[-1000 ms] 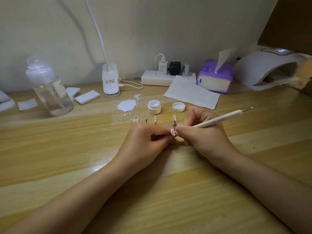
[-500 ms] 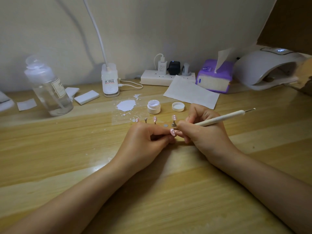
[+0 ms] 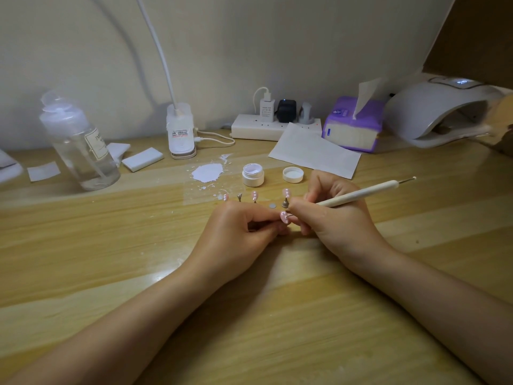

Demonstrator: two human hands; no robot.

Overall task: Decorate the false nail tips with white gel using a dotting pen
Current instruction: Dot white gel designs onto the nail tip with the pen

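On the worktop (image 3: pixel 111 273) just in front of the open gel jar (image 3: pixel 253 175), the left hand (image 3: pixel 238 234) pinches a pink nail tip (image 3: pixel 284 217) while the right hand (image 3: pixel 330 218) grips the dotting pen (image 3: pixel 358 195) at it; a slip could smear the white dots.
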